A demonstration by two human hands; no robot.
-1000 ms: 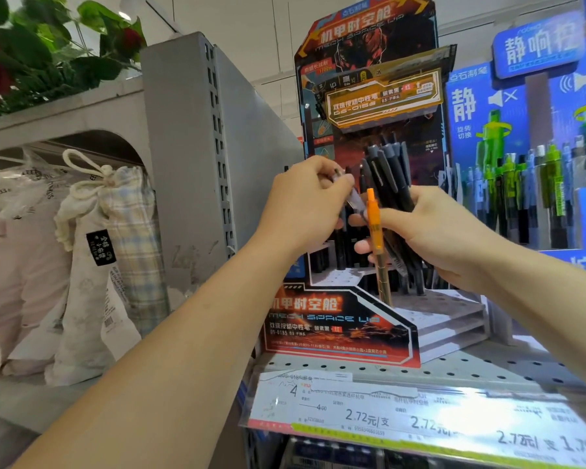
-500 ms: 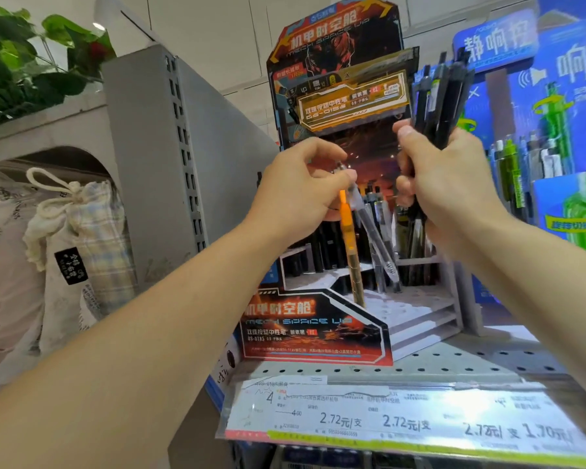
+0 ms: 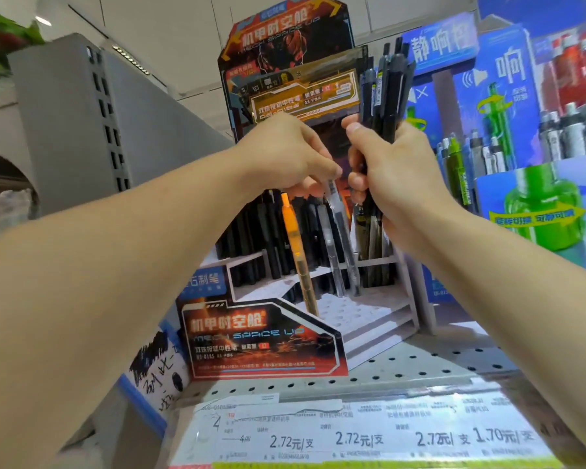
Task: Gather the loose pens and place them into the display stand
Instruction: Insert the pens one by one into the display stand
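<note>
The stepped cardboard display stand with a red and black front panel stands on the shelf, several dark pens upright in its back rows. My left hand pinches an orange pen and a clear pen; both hang down over the stand's white perforated tier. My right hand grips a bundle of black pens upright, their tops rising in front of the stand's header card. The two hands are almost touching.
A blue display with green and grey pens stands to the right. A grey shelf upright rises on the left. The perforated shelf carries price labels along its front edge.
My left hand has taken the orange and clear pens out of the bundle and lowered them toward the stand. My right hand turned the bundle of black pens upright. The view moved closer.
</note>
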